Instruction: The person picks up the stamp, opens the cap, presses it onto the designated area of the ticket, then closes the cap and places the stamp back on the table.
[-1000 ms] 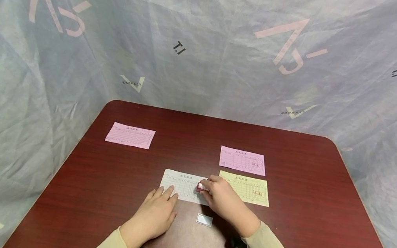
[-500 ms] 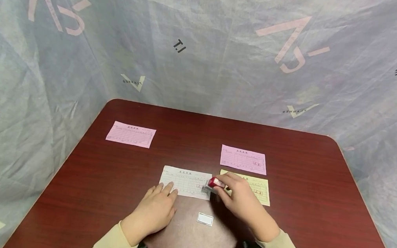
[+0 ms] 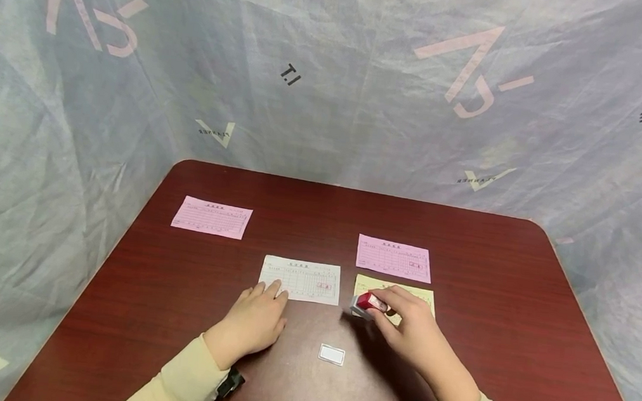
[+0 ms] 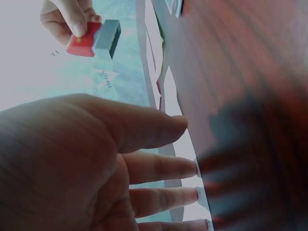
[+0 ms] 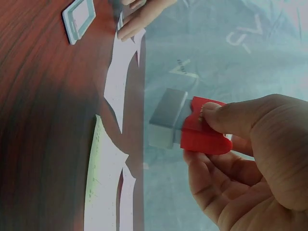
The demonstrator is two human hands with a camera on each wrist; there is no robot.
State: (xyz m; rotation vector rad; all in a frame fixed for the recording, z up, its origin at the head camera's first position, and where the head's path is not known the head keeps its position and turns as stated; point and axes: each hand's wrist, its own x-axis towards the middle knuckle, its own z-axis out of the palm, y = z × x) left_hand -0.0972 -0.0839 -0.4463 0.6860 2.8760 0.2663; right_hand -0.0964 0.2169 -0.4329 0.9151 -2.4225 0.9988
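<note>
My right hand [image 3: 416, 323] pinches a red and grey self-inking stamp [image 5: 204, 127] between thumb and fingers. It is raised above the near left corner of the yellow slip [image 3: 427, 299], and its grey base faces left in the right wrist view. My left hand [image 3: 253, 322] lies with fingers extended, fingertips on the lower left part of the white slip [image 3: 303, 278]. Red stamp marks show on the right side of that white slip. The stamp's small rectangular cap [image 3: 332, 354] lies on the table between the hands.
A pink slip [image 3: 393, 258] with red marks lies just behind the yellow one. Another pink slip [image 3: 212, 218] is at the back left of the dark red table [image 3: 145, 312]. Grey printed cloth [image 3: 330, 99] hangs behind the table.
My right hand has lifted the stamp off the white slip and moved right, uncovering red marks there. My left hand has slid the white slip slightly away from me.
</note>
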